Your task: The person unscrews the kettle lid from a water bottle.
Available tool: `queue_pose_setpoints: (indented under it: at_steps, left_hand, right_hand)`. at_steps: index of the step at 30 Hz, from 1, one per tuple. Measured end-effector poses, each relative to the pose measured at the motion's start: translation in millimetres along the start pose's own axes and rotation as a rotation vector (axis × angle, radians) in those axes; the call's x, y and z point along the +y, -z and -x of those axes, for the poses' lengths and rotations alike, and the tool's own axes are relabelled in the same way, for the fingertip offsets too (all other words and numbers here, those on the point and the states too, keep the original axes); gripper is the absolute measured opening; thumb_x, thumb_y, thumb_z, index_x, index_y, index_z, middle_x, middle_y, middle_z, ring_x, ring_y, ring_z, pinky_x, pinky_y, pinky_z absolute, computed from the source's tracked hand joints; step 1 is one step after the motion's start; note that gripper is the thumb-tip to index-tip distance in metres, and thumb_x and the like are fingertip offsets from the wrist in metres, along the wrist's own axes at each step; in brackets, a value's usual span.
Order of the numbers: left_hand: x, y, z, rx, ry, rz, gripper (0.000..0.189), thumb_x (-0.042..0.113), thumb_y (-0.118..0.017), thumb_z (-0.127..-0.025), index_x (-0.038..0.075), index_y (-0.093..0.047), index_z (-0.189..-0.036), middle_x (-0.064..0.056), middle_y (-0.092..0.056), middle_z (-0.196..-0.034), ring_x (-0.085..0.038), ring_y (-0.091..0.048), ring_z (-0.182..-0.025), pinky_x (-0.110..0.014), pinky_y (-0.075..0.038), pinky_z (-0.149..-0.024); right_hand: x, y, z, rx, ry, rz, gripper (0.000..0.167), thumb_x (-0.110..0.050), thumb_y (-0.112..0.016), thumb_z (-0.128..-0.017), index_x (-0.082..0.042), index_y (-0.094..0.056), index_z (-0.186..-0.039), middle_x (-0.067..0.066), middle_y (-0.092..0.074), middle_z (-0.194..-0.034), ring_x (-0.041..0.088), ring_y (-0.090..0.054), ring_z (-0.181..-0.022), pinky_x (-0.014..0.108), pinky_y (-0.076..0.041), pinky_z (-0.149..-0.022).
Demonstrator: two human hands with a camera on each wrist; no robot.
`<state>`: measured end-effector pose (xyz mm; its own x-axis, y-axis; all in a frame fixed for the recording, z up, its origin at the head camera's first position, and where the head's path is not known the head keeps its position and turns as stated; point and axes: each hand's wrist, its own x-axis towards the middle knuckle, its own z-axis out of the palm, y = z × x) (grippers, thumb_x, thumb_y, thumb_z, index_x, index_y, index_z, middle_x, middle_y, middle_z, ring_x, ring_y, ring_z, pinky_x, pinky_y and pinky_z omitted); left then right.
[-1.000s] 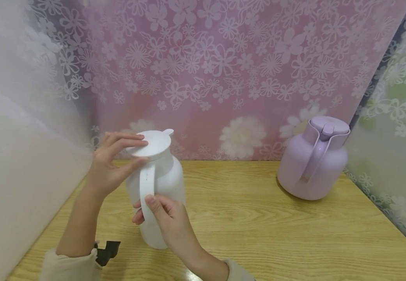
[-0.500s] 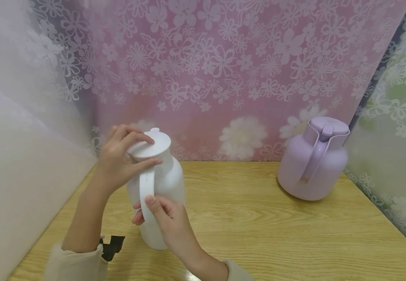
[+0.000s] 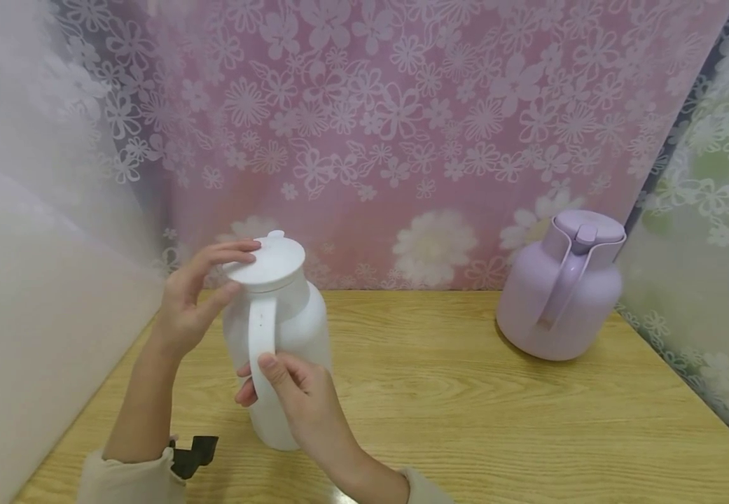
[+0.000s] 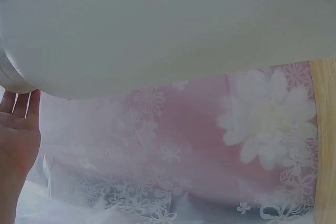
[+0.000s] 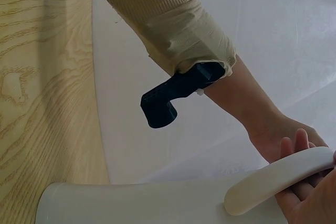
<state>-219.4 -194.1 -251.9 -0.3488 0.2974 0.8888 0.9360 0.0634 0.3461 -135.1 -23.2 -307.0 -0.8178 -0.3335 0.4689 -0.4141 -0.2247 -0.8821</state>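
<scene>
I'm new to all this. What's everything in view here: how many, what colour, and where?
Thermos jug: one, white, upright on the table's left side
Lid: one, white, on that jug
Handle: one, white, on that jug's near side
Lidded jug: one, lilac, back right of the table
Table: one, light wood-grain, under both jugs
Floral backdrop: one, pink with white flowers, behind
Side sheets: two, whitish left, floral pale green right
Wrist attachment: one, black, lower left
Sleeves: two, beige, bottom edge
Left hand: one, bare, touching the lid
Right hand: one, bare, gripping the handle
</scene>
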Motion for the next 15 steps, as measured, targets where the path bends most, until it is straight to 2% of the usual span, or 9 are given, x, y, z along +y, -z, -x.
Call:
queue_pose_setpoints:
  at_steps: [3,5,10,15]
  left_hand:
    - [0.8,-0.3,-0.8,0.005,-0.014,0.002,0.03,0.014,-0.059,-0.089,-0.014,-0.056,-0.102,-0.019,-0.057,-0.116,-0.032,-0.047,-0.115,-0.037,-0.032,-0.099]
    - [2.4,-0.7,-1.2,0.012,-0.013,-0.035,0.035,0.02,-0.061,-0.089,-0.013,-0.057,-0.101,-0.018,-0.058,-0.115,-0.031,-0.048,-0.114,-0.036,-0.033,-0.098]
    - [7.9,-3.5,-4.1,0.026,0.003,-0.186,0.047,0.037,-0.064,-0.085,-0.009,-0.062,-0.097,-0.018,-0.06,-0.109,-0.027,-0.048,-0.111,-0.033,-0.032,-0.095]
    - [11.4,-7.3,-9.3,0.038,-0.021,-0.308,0.048,0.045,-0.065,-0.082,-0.002,-0.066,-0.092,-0.017,-0.06,-0.102,-0.023,-0.05,-0.102,-0.031,-0.029,-0.087]
  right_hand:
    - [-0.4,-0.1,-0.2,0.0,-0.002,0.002,0.032,-0.021,-0.041,-0.1,-0.001,-0.066,-0.095,0.013,-0.067,-0.077,0.013,-0.065,-0.072,0.03,-0.05,-0.076]
    - [-0.6,-0.2,-0.2,0.001,-0.003,0.005,0.032,-0.021,-0.041,-0.099,-0.001,-0.066,-0.095,0.013,-0.067,-0.077,0.013,-0.065,-0.072,0.032,-0.05,-0.075]
    - [-1.0,-0.1,0.0,0.004,-0.016,0.012,0.032,-0.022,-0.042,-0.099,-0.001,-0.066,-0.094,0.013,-0.067,-0.076,0.015,-0.065,-0.071,0.038,-0.051,-0.075]
    - [-0.8,-0.2,0.1,0.006,-0.017,0.01,0.032,-0.022,-0.042,-0.099,-0.001,-0.066,-0.094,0.013,-0.067,-0.076,0.016,-0.065,-0.071,0.039,-0.05,-0.076]
